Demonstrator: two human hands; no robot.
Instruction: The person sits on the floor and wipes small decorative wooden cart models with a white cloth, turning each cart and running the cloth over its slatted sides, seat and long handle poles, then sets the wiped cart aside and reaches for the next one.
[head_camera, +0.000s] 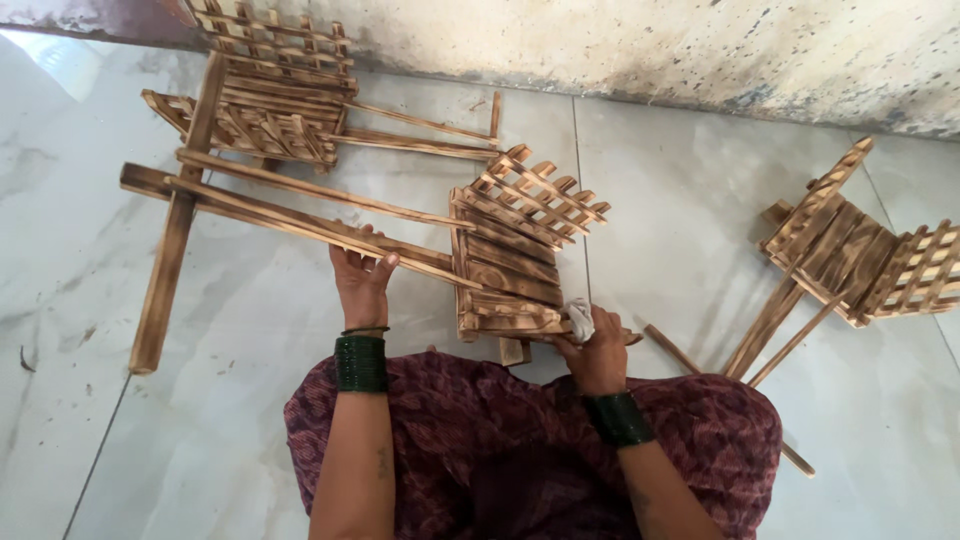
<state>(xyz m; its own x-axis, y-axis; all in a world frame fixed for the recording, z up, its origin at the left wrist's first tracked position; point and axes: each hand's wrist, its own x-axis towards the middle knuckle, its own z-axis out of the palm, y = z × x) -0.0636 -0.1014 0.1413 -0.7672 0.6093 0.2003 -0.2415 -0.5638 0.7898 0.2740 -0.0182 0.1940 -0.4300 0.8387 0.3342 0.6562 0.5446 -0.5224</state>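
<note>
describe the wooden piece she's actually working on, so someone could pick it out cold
Start at the person's maroon lap at the bottom of the view. The burnt-wood slatted rack lies on the floor just above it, the left hand on its long legs and the right hand pressing a pale cloth to its near edge. The two similar racks go untouched.

Person, seen from above, lower centre of the frame.

Garment: dark maroon cloth with a fine, lighter reddish print, spread over the lap (520, 440) across the bottom middle of the frame; folds show along its left edge.

Forearms: bare, no sleeves in view.

Left wrist: a broad stack of dark green bangles (360, 363), with one thin dark band just above it, toward the left hand (362, 285).

Right wrist: a matching broad stack of dark green bangles (619, 418), lower right of centre, just below the right hand (597, 357).

Marking: a small dark mark, perhaps a tattoo, on the left forearm (382, 462); too small to make out.
</note>
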